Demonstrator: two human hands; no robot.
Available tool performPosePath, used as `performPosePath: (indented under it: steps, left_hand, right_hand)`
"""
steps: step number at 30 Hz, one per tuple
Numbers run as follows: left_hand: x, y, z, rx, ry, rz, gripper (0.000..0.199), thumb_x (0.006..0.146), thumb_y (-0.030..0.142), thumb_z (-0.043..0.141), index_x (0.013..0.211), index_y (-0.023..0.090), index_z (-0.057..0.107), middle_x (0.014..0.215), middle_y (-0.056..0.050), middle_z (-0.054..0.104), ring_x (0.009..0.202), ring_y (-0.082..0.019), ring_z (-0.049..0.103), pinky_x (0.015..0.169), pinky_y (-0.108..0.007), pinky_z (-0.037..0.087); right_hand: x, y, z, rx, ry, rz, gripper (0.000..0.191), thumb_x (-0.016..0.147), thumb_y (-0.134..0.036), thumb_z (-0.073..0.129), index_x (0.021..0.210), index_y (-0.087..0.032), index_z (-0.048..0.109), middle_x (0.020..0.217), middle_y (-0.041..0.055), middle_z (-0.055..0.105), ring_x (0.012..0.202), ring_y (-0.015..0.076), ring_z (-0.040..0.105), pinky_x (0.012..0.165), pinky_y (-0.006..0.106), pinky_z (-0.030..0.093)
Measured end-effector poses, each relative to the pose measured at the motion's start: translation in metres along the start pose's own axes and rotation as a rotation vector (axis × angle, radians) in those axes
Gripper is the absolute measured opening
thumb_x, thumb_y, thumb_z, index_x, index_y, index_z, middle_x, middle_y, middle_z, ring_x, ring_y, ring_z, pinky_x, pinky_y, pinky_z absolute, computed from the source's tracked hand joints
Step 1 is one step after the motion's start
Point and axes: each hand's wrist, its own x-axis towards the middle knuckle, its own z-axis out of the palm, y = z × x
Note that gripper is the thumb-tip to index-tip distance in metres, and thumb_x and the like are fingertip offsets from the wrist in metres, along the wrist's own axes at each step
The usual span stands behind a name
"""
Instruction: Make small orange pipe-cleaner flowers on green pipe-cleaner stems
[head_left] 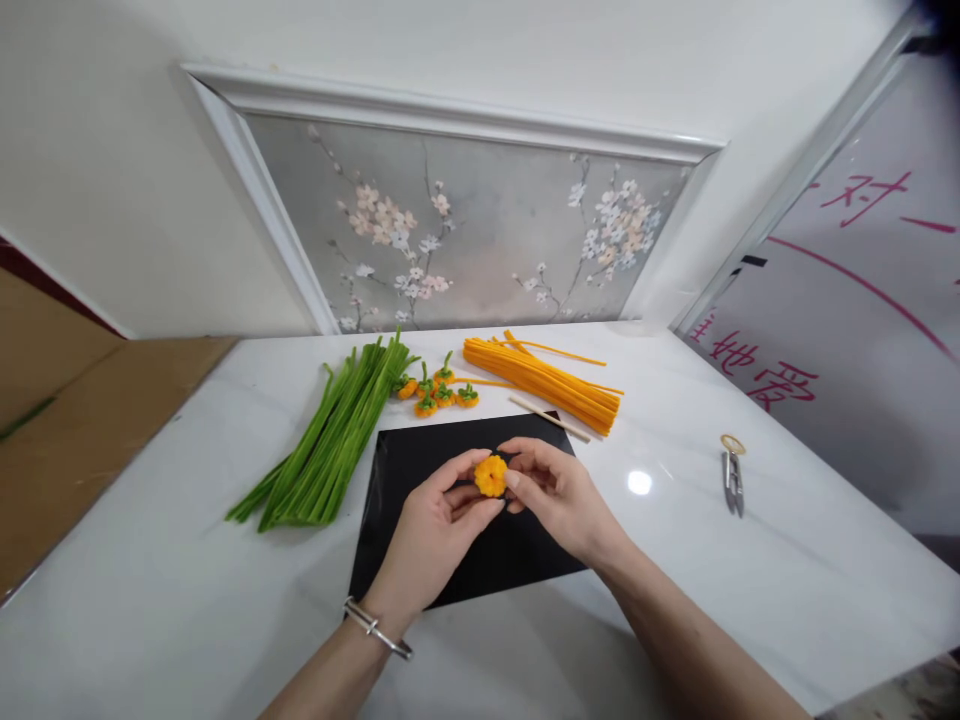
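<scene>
A small orange pipe-cleaner pumpkin (491, 477), ribbed and round with a dark hole in its middle, is held above a black mat (480, 565). My left hand (442, 510) grips it from the left, fingers curled around its side. From the right, my right hand (555, 495) pinches it with thumb and fingertips. Beyond the mat sit several finished little orange pumpkins (444, 396) with green stems and leaves.
Green pipe cleaners (330, 450) lie in a bundle at left. Behind the mat to the right is an orange pipe-cleaner bundle (547, 385), with a thin wooden stick (550, 418) before it. Small snips (733, 475) lie farther right. Cardboard (82, 430) borders the left edge.
</scene>
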Motion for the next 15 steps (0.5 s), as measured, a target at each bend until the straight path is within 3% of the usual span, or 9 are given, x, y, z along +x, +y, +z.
performPosePath:
  steps: [5,11,15]
  left_hand:
    - [-0.0001,-0.0031,-0.0016,0.03,0.055,0.051,0.037,0.075,0.022,0.069,0.111,0.02,0.061,0.108,-0.004,0.07,0.093,-0.02,0.069,0.085,-0.033,0.058]
    - [-0.0018,0.0,0.0,0.039,0.05,0.075,0.032,0.076,0.024,0.069,0.107,0.019,0.063,0.103,-0.005,0.071,0.091,-0.021,0.07,0.084,-0.033,0.059]
    - [-0.0028,0.002,-0.0014,0.073,0.044,0.1,0.033,0.078,0.024,0.067,0.111,0.019,0.063,0.108,-0.005,0.068,0.094,-0.02,0.069,0.087,-0.033,0.057]
  right_hand:
    - [-0.0015,0.0028,0.0031,-0.093,-0.007,-0.05,0.025,0.086,-0.03,0.058,0.106,-0.02,0.067,0.092,0.0038,0.067,0.066,0.012,0.062,0.064,0.028,0.058]
    - [-0.0017,0.0009,0.0044,-0.11,0.023,-0.052,0.02,0.085,-0.031,0.058,0.098,-0.019,0.068,0.09,0.004,0.068,0.065,0.013,0.064,0.065,0.029,0.059]
    - [0.0004,0.0028,-0.0001,-0.09,-0.004,-0.036,0.027,0.088,-0.032,0.055,0.11,-0.019,0.063,0.085,0.0024,0.064,0.069,0.014,0.063,0.064,0.029,0.059]
